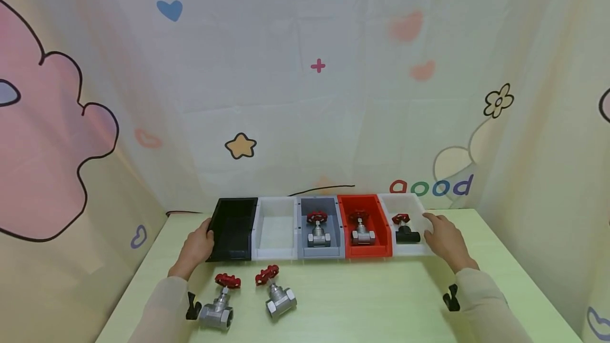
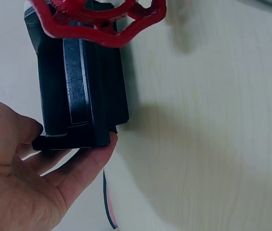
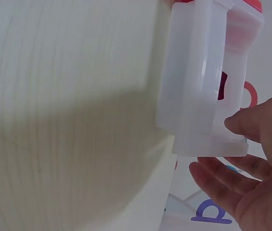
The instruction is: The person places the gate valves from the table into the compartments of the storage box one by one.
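Several open bins stand side by side in a row. My left hand [image 1: 196, 243] grips the outer wall of the black bin [image 1: 233, 226], thumb at the rim and fingers outside. At the other end my right hand [image 1: 447, 241] holds the outer wall of a white bin [image 3: 208, 96], with its thumb over the rim. Inside that white bin lies a black valve [image 1: 408, 235] with a red handwheel. Metal gate valves with red handwheels sit in the grey bin [image 1: 321, 252] and the red bin [image 1: 369, 251]. Another white bin [image 1: 276, 226] and the black one hold nothing visible.
On the table [image 1: 343, 306], in front of the row, lie two more metal valves: one [image 1: 216, 314] beside my left wrist, another [image 1: 281, 300] to its right. A patterned curtain [image 1: 286, 94] hangs close behind the bins.
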Demonstrator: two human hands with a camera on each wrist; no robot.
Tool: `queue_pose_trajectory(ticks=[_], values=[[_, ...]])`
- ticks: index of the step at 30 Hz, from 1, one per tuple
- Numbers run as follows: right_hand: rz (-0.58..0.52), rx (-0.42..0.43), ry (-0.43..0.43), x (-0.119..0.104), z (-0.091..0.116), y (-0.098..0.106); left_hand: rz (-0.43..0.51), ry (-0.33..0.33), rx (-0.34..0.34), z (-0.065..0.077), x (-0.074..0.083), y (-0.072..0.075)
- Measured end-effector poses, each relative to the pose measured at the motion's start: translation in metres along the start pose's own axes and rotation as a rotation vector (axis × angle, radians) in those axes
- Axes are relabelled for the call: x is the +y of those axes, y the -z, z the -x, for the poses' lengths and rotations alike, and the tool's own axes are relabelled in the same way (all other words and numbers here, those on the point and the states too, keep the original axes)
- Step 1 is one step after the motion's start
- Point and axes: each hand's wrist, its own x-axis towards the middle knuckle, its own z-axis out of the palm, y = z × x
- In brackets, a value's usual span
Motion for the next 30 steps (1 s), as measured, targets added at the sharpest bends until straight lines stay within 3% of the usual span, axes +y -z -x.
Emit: queue_pose_trajectory(ticks=[6, 19, 25, 30], values=[[-0.013, 0.028, 0.039, 0.005, 0.000, -0.003, 0.006, 0.012, -0.004, 0.000, 0.000, 0.000], [-0.035, 0.025, 0.012, 0.003, -0.001, -0.006, 0.014, 0.042, 0.005, 0.003, 0.001, 0.007], [-0.030, 0.005, 0.004, 0.003, -0.002, -0.007, 0.003, 0.019, 0.087, 0.006, 0.001, 0.011], [-0.032, -0.008, -0.012, 0.004, -0.002, -0.009, -0.018, -0.039, 0.181, 0.011, 0.011, 0.019]])
